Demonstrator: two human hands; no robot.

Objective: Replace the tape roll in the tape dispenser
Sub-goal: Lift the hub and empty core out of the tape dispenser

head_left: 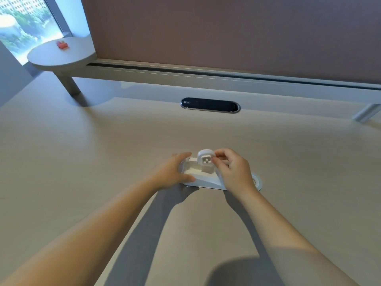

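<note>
Right now both bare hands are busy at a white tape dispenser [203, 178] that sits on the pale wood-grain tabletop [103, 151], roughly in the middle of it and well short of the far edge. The left hand [172, 172] wraps the dispenser's left end, fingers over the far side and thumb along the near side, so its grip is closed on the dispenser body and steadies it against the tabletop. The right hand [233, 170] is raised a little above the dispenser's right half; its thumb and fingertips pinch a small round white spool [206, 158], which stands upright on edge with a square hub facing the person. The spool is over the open cradle of the dispenser; whether it touches the cradle walls I cannot tell. Just beside the dispenser's right end, partly hidden behind the right wrist, a roll of tape [256, 181] lies flat on the tabletop, only its right rim showing.

Both forearms stretch in from the near edge and throw dark shadows across the wood. Farther back an oval black cable port [210, 105] is set into the surface. Behind it runs a grey rail beneath a dull pink partition [226, 32]. At the far left a small round side table [61, 56] holds a small red object [62, 45], too blurred to identify.
</note>
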